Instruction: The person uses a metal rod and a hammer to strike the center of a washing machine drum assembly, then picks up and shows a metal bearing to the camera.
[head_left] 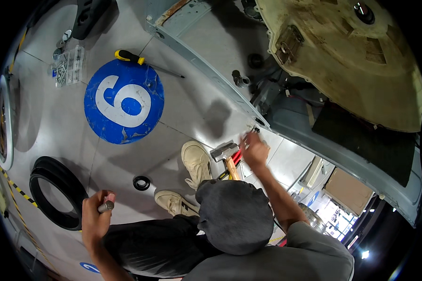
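My left hand, at the lower left, is closed around a metal rod; its rounded grey end sticks out of the fist. My right hand reaches up to the lower corner of a grey metal cabinet frame. Its fingers are pinched together, and a small dark piece shows at their tips; what exactly they grip is hidden. Just left of that hand lies a hammer with a steel head and wooden handle. Red-handled pliers rest beside it.
A large cream plastic tub fills the cabinet at the upper right. On the tiled floor are a yellow-black screwdriver, a clear box of screws, a small black ring and a big black rubber gasket. My shoes stand mid-floor.
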{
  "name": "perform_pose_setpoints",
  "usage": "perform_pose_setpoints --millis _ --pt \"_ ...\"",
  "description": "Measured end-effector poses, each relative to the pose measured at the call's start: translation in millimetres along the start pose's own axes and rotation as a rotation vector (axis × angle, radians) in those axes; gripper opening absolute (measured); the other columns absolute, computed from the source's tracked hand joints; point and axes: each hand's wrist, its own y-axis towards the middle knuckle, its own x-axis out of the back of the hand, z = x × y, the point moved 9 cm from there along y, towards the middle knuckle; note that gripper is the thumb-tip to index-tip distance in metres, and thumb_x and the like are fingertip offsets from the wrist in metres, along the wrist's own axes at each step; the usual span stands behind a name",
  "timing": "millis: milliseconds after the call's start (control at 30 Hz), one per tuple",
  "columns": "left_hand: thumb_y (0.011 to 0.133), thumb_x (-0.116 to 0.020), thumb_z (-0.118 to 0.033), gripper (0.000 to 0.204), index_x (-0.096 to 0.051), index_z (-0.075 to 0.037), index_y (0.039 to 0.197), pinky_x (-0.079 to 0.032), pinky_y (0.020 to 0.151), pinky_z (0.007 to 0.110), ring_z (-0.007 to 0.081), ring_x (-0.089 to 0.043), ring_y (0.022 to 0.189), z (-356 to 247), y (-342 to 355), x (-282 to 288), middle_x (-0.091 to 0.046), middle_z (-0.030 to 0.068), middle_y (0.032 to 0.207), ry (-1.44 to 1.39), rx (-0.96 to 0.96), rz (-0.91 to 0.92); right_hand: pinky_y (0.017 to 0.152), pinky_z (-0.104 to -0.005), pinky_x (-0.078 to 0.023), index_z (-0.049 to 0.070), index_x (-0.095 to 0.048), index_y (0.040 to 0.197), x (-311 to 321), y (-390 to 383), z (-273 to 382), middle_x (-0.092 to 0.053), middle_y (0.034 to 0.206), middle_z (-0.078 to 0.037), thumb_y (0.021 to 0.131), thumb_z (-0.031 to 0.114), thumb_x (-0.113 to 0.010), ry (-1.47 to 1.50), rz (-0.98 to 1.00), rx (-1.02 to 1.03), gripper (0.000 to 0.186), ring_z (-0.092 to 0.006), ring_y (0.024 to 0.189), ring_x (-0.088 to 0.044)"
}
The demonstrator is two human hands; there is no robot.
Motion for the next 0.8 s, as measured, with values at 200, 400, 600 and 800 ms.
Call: perform_pose_setpoints --millis 200,400,600,800 --pt "0.089 -0.053 -0.03 0.038 -0.06 0.006 0.081 -0.035 0.046 0.026 0.0105 -0.043 0.045 -9 12 -5 -0.043 0.0048 0.049 0.055 -0.076 0.081 0.093 -0.0435 -0.04 -0.004 -0.046 0.12 12 204 -71 -0.052 0.116 -0.024 0.075 0.037 -0.069 0.071 -0.135 -0.1 0.064 -0.0402 0.11 -0.048" --pt "0.087 -0.054 -0.031 0.038 -0.06 0.006 0.083 -0.033 0.046 0.027 0.0113 -0.043 0.047 -3 17 -8 -0.043 0.005 0.05 0.025 -0.035 0.097 0.103 -0.0424 -0.031 -0.005 -0.04 0.126 -45 296 -120 -0.041 0.13 -0.027 0.057 0.061 -0.074 -0.009 0.038 -0.174 0.102 -0.0395 0.123 -0.038" --pt "0.086 -0.053 -0.043 0.05 -0.06 0.007 0.083 -0.033 0.046 0.027 0.0108 -0.045 0.046 -9 16 -9 -0.041 0.0044 0.049 0.011 -0.017 0.117 0.095 -0.0426 -0.039 0.003 -0.049 0.12 -73 316 -127 -0.053 0.12 -0.019 0.056 0.059 -0.077 -0.127 0.188 -0.105 0.09 -0.035 0.115 -0.049" --pt "0.085 -0.053 -0.043 0.05 -0.06 0.007 0.083 -0.032 0.046 0.026 0.0101 -0.043 0.046 -13 17 -10 -0.04 0.0034 0.049 -0.008 -0.031 0.117 0.099 -0.044 -0.035 0.007 -0.051 0.12 -67 314 -113 -0.051 0.123 -0.019 0.058 0.055 -0.076 -0.182 0.3 -0.154 0.083 -0.0333 0.12 -0.045"
